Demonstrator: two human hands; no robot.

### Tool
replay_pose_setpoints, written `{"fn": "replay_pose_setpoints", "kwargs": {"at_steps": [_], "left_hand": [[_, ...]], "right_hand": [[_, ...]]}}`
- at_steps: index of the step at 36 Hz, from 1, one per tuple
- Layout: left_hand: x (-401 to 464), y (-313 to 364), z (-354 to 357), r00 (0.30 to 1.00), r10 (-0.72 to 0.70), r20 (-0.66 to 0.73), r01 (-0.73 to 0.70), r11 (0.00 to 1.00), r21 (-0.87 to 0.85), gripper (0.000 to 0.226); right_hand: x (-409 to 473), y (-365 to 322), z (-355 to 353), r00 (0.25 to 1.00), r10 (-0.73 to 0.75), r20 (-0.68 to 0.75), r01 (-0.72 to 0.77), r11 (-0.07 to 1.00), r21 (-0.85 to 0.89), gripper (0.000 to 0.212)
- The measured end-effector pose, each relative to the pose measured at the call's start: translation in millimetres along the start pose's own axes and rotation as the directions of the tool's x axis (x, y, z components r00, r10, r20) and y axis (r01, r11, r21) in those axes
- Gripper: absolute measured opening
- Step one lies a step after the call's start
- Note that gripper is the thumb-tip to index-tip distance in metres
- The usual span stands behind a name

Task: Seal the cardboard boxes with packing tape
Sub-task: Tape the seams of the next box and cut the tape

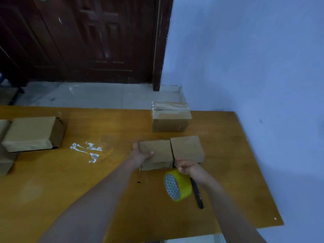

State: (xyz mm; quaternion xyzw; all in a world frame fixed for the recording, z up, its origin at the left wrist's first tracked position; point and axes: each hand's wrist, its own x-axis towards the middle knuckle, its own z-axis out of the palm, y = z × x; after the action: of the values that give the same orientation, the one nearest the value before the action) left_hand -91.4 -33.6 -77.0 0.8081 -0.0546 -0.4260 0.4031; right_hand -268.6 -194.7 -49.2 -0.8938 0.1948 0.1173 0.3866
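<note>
1. Left hand (140,154) grips the near-left small box (156,153) at its left edge, thumb on top; likely steadying it for taping.
2. Right hand (185,166) is curled at the front of the neighbouring box (187,149); whether its fingers pinch a tape end, cannot tell.
3. Yellow tape roll (178,185) stands on edge just below that hand, beside a dark pen-like tool (197,194), on the tabletop (87,181).
4. Taped box (171,118) sits further back, probably done.

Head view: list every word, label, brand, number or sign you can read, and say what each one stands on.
None can be read.
Yellow tape roll: only a pattern of pale dots at its core, no lettering.
Black pen: small reddish marks, too small and blurred to read.
Taped box at the far edge of the table: plain cardboard under clear tape.
Two small boxes at the hands: bare cardboard.
</note>
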Motion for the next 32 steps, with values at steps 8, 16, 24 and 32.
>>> {"fn": "replay_pose_setpoints", "kwargs": {"at_steps": [8, 16, 24, 32], "left_hand": [[2.0, -4.1, -8.5, 0.998, 0.044, 0.044, -0.044, 0.999, -0.009, 0.089], [-14.9, -14.2, -38.4, 0.997, -0.059, 0.047, 0.066, 0.984, -0.163, 0.063], [-37.7, -27.7, -59.9, 0.991, -0.124, 0.057, 0.134, 0.963, -0.233, 0.057], [-53.9, -23.8, -75.3, 0.933, -0.318, 0.17, 0.309, 0.948, 0.075, 0.042]], "right_hand": [[23.0, -25.8, 1.7, 0.994, 0.089, -0.058, -0.097, 0.984, -0.149, 0.032], [34.7, -37.6, 12.5, 0.925, 0.305, 0.228, -0.291, 0.952, -0.093, 0.031], [18.0, -66.9, 16.8, 0.907, 0.352, 0.232, -0.376, 0.924, 0.067, 0.024], [-12.9, -87.6, 4.3, 0.921, 0.285, 0.265, -0.366, 0.865, 0.344, 0.02]]}}
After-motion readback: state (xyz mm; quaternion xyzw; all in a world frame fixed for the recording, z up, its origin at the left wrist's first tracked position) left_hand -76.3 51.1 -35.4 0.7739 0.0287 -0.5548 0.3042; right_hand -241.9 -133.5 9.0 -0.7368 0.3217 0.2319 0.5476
